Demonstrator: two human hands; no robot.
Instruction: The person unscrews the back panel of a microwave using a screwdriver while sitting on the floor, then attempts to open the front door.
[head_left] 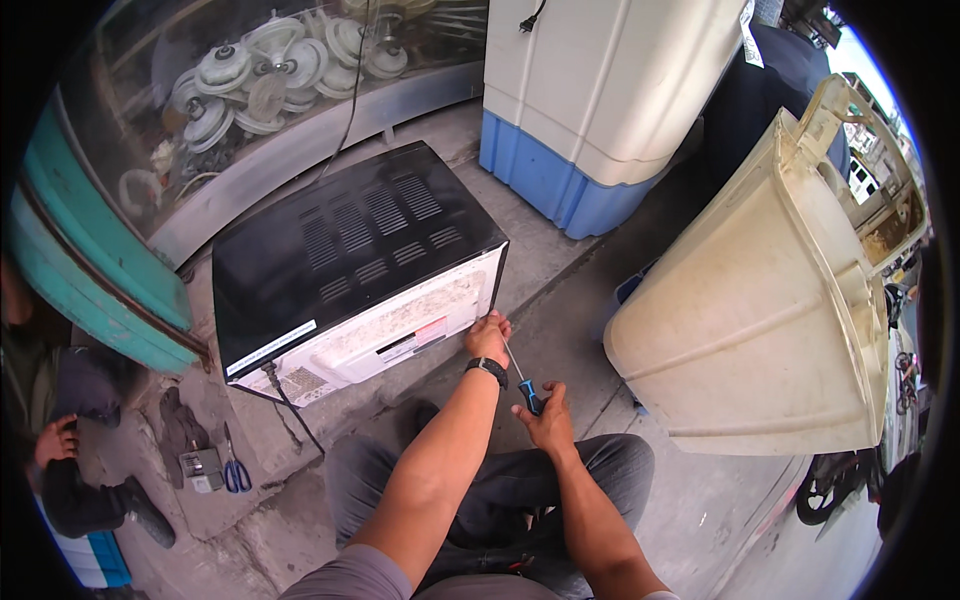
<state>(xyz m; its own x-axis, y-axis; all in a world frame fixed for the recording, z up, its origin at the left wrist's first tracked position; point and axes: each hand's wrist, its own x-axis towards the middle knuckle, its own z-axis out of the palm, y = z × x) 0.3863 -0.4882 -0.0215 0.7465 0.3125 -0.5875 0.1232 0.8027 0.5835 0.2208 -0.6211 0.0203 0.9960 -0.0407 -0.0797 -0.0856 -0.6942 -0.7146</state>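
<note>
A black microwave oven (360, 225) rests on the ground with its pale, stained back panel (400, 320) turned toward me. At that panel's right edge, my left hand (488, 338), with a dark watch (487, 371) on its wrist, has its fingers closed around the tip end of a screwdriver's thin shaft. The screwdriver's blue and black handle (529, 397) is in my right hand (550, 422), fingers curled about it. Just where the tip sits is hidden by my left fingers. A black power cord (283, 392) hangs from the panel's left end.
Scissors (236, 470) and a small metal box (202, 470) lie left on the pavement, near another person's hand (57, 440). A white and blue appliance casing (590, 110) stands behind; a large cream tub (750, 300) is at right. A glass case (270, 90) holds several white pulley-like parts.
</note>
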